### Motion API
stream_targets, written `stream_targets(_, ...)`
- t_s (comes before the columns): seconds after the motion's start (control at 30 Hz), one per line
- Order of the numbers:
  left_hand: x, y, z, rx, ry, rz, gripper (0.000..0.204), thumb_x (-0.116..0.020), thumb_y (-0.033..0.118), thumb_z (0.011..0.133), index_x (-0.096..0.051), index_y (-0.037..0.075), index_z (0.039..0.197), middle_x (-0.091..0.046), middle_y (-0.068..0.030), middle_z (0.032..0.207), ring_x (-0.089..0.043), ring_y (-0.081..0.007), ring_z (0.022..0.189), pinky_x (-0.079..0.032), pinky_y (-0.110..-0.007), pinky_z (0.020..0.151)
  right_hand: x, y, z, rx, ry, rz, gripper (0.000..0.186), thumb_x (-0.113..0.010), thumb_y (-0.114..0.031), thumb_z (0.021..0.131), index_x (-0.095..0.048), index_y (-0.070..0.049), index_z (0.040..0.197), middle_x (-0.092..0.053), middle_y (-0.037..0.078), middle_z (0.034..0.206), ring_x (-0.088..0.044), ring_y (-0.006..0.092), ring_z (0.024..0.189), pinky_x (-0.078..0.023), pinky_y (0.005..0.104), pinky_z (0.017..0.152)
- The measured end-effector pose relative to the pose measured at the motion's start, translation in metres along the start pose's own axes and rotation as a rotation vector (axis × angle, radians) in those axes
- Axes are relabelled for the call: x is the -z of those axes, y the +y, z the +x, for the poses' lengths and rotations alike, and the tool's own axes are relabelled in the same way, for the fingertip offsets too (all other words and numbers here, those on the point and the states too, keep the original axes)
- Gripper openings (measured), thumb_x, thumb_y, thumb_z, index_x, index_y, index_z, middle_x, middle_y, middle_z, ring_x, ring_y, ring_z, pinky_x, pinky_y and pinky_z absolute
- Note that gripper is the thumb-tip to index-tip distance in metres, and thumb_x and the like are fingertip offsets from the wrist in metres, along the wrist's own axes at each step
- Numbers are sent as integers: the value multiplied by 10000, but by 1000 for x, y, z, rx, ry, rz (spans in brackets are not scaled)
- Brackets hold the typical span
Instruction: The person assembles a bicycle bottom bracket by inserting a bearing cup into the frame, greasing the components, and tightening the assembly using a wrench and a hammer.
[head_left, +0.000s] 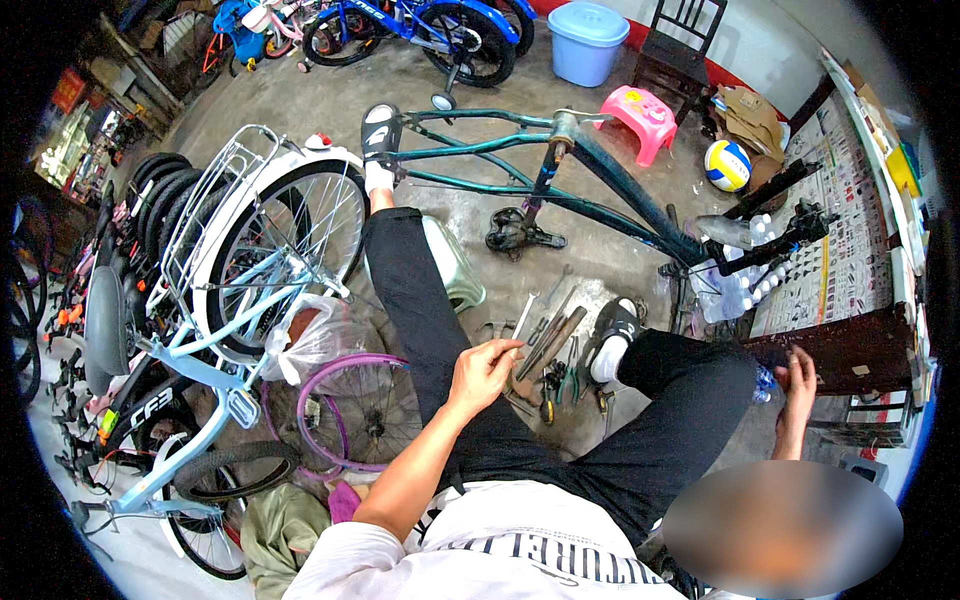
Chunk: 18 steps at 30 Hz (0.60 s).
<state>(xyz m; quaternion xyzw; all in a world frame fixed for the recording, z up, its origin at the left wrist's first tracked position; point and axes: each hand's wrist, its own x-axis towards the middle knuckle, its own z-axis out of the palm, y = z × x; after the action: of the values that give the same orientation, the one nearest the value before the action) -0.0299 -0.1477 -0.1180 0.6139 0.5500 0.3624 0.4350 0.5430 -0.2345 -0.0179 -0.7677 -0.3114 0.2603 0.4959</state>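
My left hand (pixel 485 374) is raised over my left thigh, thumb and fingertips pressed together; anything between them is too small to make out. Off to the right, my right hand (pixel 797 386) is lifted with its fingers loosely bent and apart, beside a small blue plastic thing (pixel 765 385). Beyond my knees lies a dark teal bicycle frame (pixel 625 182), its tubes running from my left foot toward the right. A black saddle (pixel 525 232) hangs below its seat tube. On the floor between my feet are wrenches (pixel 524 314), pliers (pixel 568 376) and other hand tools.
A light blue bicycle (pixel 210 375), a purple wheel rim (pixel 312 408) and stacked black tyres (pixel 165 205) crowd the left. A pink stool (pixel 640 118), blue bin (pixel 586 45) and ball (pixel 727 165) stand farther off. Bottles (pixel 765 275) sit by a dark wooden panel (pixel 850 365) at right.
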Motion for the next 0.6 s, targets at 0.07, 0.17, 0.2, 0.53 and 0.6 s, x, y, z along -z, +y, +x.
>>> stream_targets(0.07,2,-7,-1,12,-12,-33,216,-623,134,996,-742,43,1152,-772,-104,946,-748,-174,819,-576,-317,717,-2,-38,-4,21,-13,49,375,-621,-267,1033,-630,-65,1348,-675,37,1231,-630,112,887,-490,280,865)
stream_targets(0.17,8,-11,1,31,-65,-15,212,-616,102,1013,-721,11,1172,-779,-106,979,-745,-147,845,-589,-297,752,-3,-71,8,109,-18,71,418,-620,-282,1038,-601,-53,1387,-671,55,1250,-634,107,910,-493,268,866)
stream_targets(0.2,10,-10,2,4,-60,-2,213,-615,106,1015,-721,12,1173,-779,-104,977,-748,-151,845,-591,-303,757,-15,-87,9,97,10,123,430,-620,-281,1040,-593,-45,1398,-663,66,1280,-635,103,933,-494,271,893)
stream_targets(0.53,-16,-6,27,157,-129,-93,249,-617,142,1025,-704,-10,1202,-773,-101,1042,-730,-149,880,-570,-299,800,-71,-63,120,73,78,375,527,-674,-324,986,-561,-12,1395,-629,157,1328,-645,256,1149,-504,379,1007)
stream_targets(0.6,-26,-6,40,230,-114,-154,241,-610,129,1029,-702,-20,1195,-758,-109,1098,-728,-149,881,-566,-296,799,-86,-40,145,49,139,441,508,-666,-312,992,-555,-1,1378,-639,130,1291,-644,231,1132,-509,368,961)
